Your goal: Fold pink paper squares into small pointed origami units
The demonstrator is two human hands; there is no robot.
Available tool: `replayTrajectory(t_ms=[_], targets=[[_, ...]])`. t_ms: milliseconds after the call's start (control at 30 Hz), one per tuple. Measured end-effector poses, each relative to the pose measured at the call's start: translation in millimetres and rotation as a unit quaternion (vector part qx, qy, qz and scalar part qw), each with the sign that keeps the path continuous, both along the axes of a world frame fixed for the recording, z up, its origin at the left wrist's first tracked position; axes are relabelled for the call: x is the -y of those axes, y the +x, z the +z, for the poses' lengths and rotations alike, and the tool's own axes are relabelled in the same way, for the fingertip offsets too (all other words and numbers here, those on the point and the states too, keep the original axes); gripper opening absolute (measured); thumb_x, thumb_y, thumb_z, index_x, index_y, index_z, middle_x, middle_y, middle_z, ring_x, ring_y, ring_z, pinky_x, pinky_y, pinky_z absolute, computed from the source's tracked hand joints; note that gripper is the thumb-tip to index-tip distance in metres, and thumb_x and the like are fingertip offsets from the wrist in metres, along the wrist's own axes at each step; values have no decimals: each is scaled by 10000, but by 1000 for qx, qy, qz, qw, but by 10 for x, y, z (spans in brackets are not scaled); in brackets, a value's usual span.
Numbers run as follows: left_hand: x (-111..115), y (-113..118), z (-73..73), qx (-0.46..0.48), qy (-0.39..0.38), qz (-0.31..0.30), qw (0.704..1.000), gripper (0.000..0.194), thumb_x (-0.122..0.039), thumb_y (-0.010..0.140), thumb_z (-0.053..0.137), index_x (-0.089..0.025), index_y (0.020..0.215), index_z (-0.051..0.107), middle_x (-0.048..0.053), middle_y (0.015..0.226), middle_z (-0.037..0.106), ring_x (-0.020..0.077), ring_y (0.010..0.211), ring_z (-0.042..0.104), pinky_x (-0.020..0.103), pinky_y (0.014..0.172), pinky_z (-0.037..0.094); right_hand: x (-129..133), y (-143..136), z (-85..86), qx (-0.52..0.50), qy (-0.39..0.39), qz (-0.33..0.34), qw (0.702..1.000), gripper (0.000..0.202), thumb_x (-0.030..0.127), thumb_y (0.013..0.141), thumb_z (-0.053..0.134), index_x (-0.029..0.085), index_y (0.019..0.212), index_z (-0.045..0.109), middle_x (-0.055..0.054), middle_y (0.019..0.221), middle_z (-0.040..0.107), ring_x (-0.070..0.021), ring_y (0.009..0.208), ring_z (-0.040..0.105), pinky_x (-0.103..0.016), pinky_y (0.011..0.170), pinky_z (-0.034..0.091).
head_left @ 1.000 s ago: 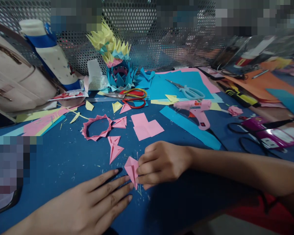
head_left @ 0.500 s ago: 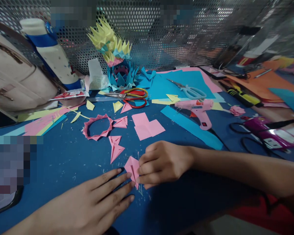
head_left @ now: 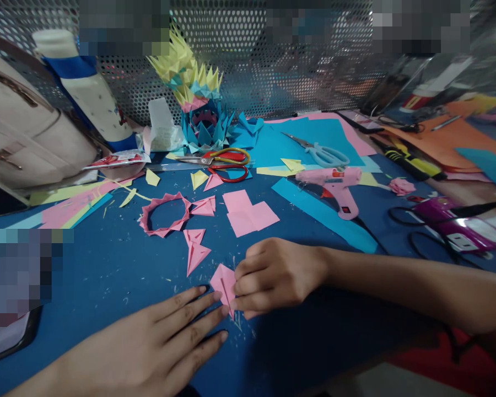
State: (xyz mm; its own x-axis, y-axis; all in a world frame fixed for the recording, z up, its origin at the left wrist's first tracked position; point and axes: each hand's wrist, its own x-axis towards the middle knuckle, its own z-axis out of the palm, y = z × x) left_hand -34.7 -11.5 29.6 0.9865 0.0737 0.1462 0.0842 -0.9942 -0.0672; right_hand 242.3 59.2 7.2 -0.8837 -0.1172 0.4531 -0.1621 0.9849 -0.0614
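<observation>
Two hands at a folded pink paper [head_left: 222, 274] on the worktop [head_left: 119, 270].
It lies nearer the person than the pink ring [head_left: 186, 208], to its right. The left hand [head_left: 169, 325] grips nothing, flat fingers touching the paper, likely steadying it; the right hand [head_left: 281, 270] curls at its edge, whether pinching or pressing I cannot tell. Pink squares [head_left: 242, 215] sit right of the ring, probably for easy reach.

A blue table [head_left: 107, 275] carries a pink ring [head_left: 176, 225] and folded paper [head_left: 224, 275].
</observation>
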Motion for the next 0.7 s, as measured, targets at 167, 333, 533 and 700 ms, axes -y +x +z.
replayTrajectory(t_ms=[167, 333, 533, 700], targets=[[27, 19, -12, -34, -3, -3, 999, 463, -363, 1026, 447, -81, 1379, 547, 136, 1363, 624, 313, 1237, 615, 456, 1053, 500, -2, -6, -29, -25, 9, 8, 1000, 175, 286, 978, 602, 151, 1060, 676, -9, 939, 693, -138, 922, 632, -297, 623, 453], [26, 51, 25, -87, 4, -19, 996, 549, -427, 1010, 480, -52, 1409, 509, 163, 1368, 612, 353, 1216, 625, 495, 999, 538, 0, -6, -21, -13, 22, -3, 1000, 183, 333, 995, 582, 190, 1048, 684, 4, 953, 699, -120, 923, 643, -290, 637, 460], [-8, 29, 42, -97, -20, -5, 995, 597, -433, 1018, 451, -82, 1498, 404, 107, 1470, 532, 334, 1295, 558, 502, 1091, 452, 3, -10, 5, -30, 5, 4, 1000, 189, 318, 965, 636, 150, 1029, 694, 5, 920, 713, -127, 904, 652, -295, 624, 455], [-20, -19, 27, -95, -58, -3, 994, 643, -454, 1017, 431, -94, 1540, 328, 86, 1537, 451, 318, 1371, 476, 496, 1159, 362, -2, -15, 4, -33, 10, 8, 999, 188, 312, 964, 635, 145, 1024, 699, -1, 911, 701, -129, 898, 647, -294, 617, 458]])
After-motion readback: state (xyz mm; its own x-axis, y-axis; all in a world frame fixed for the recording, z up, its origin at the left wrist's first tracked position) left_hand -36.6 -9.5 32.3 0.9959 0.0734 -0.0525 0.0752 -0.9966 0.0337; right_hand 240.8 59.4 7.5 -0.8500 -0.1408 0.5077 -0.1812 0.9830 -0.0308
